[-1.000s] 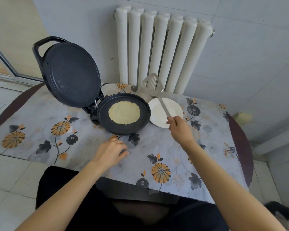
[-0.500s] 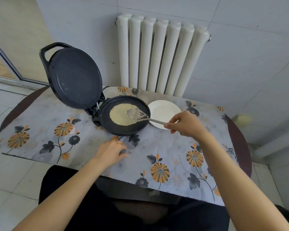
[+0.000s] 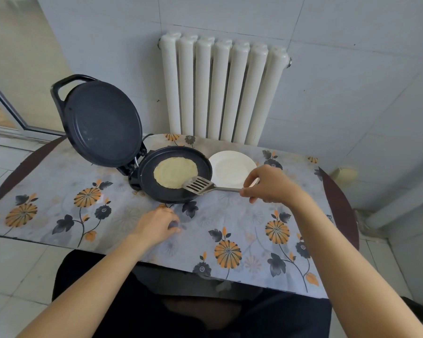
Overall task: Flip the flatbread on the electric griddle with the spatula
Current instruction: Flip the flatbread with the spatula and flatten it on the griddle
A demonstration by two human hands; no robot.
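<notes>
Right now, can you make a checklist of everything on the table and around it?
Surface: table under a flowered cloth.
Job's things: flatbread lies flat on the open griddle, lid up; spatula blade at the flatbread's near right edge.
Clutter: empty white plate right of the griddle.
Grippers: right hand holds the spatula handle; left hand rests on the cloth, empty.
Cables: dark cord behind the hinge.
Surroundings: white radiator, tiled wall.
</notes>
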